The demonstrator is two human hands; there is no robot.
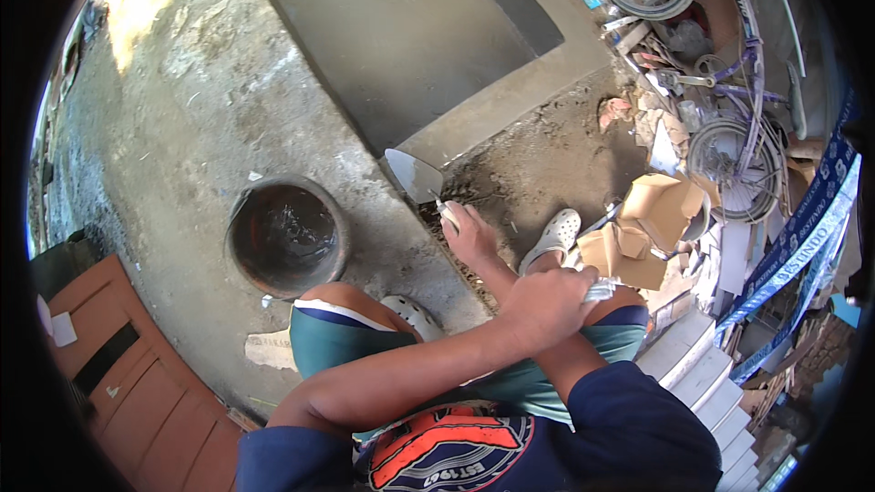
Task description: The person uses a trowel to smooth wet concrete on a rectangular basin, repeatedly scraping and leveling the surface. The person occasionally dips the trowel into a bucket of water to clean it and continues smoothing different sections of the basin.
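My forearms cross in front of me. My right hand point(471, 235) is wrapped round the handle of a pointed trowel point(415, 176). The trowel's blade lies flat by the near corner of a smooth, wet-looking grey cement surface point(401, 45), beside rough soil point(538, 159). Over my right knee, my left hand point(551, 308) is closed on a small, pale, crumpled thing point(602, 290); its kind is unclear. To the left stands a dark round basin point(337, 241) with shiny liquid inside.
A rough concrete ledge point(228, 82) runs along the left. Cardboard pieces point(661, 205), a purple bicycle point(752, 63) and scraps crowd the right. Stacked white slabs point(693, 355) sit near my right side. A reddish-brown panel point(137, 383) is at lower left. My feet wear light clogs point(556, 235).
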